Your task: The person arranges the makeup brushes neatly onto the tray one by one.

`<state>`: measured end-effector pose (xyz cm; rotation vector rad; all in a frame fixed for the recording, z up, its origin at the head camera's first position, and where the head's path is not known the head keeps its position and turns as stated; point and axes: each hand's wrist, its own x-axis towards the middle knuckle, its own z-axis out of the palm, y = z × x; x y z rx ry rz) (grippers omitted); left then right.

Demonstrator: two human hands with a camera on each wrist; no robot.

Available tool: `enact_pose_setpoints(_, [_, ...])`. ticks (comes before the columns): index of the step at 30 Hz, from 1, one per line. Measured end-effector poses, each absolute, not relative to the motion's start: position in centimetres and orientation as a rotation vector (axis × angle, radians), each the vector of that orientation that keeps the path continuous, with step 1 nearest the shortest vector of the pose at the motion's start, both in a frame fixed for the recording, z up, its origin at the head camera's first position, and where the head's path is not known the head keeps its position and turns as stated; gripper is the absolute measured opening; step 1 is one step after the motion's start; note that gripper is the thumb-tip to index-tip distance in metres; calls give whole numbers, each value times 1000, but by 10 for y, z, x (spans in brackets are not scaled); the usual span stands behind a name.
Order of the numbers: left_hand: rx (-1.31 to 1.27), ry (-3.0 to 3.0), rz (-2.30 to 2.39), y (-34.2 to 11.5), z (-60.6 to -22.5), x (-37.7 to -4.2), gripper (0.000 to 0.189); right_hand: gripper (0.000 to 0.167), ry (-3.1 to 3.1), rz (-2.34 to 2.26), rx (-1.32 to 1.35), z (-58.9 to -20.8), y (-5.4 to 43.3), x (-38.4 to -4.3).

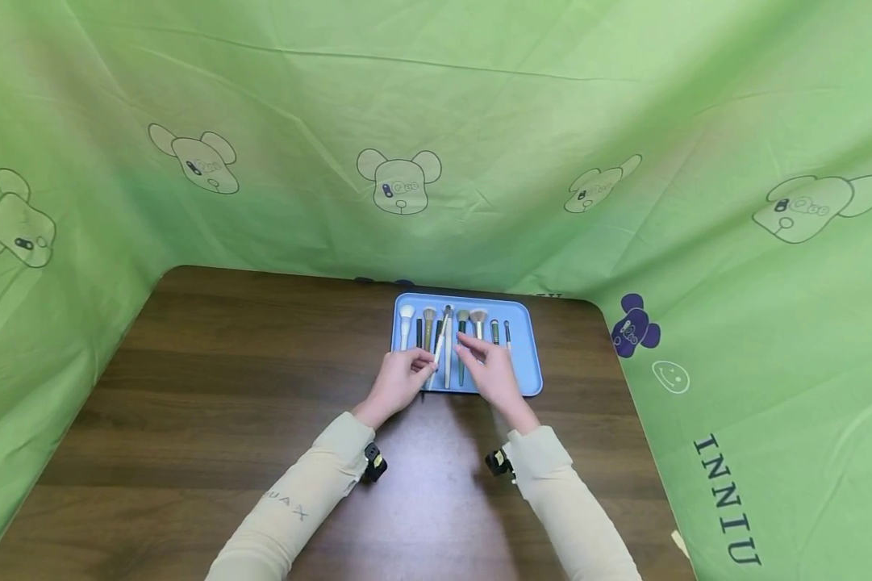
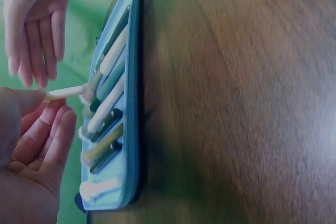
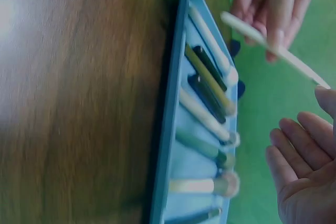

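My left hand (image 1: pixel 399 379) pinches a slim makeup brush with a white handle (image 3: pixel 296 62) between thumb and fingertips, raised over a blue tray (image 1: pixel 535 359). Close on the other side, my right hand (image 1: pixel 495 375) has its fingers loosely extended, the thumb right by the brush's far end in the right wrist view. On the tray several makeup brushes lie side by side: a white one (image 1: pixel 405 327) at the left, a green-handled one (image 1: pixel 461 367) in the middle, and a broad, fluffy one (image 3: pixel 197 185) right of it. Two short dark sticks (image 3: pixel 209 64) lie among them.
The tray rests near the back of a dark wooden table (image 1: pixel 261 387). Green cloth (image 1: pixel 479 97) printed with bear heads hangs behind the table and along both sides. A small black camera (image 1: pixel 373 462) is strapped to the left wrist, another (image 1: pixel 498 461) to the right.
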<state>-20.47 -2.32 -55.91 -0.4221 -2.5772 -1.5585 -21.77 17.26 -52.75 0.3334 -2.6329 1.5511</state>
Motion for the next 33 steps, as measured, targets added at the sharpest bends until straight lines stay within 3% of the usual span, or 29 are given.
enact_pose_setpoints(25, [-461,-2611,-1563,-13,-558,-201,16,22,-2469,1752,152,-527,158,-216])
enact_pose_setpoints(28, [-443,-2622,-1522,-18,-560,-201,29,21,-2403,1822,118,-526,161,-218])
enact_pose_setpoints(33, [-372,-2673,-1430,-28,-564,-202,76,20,-2364,1873,64,-525,169,-221])
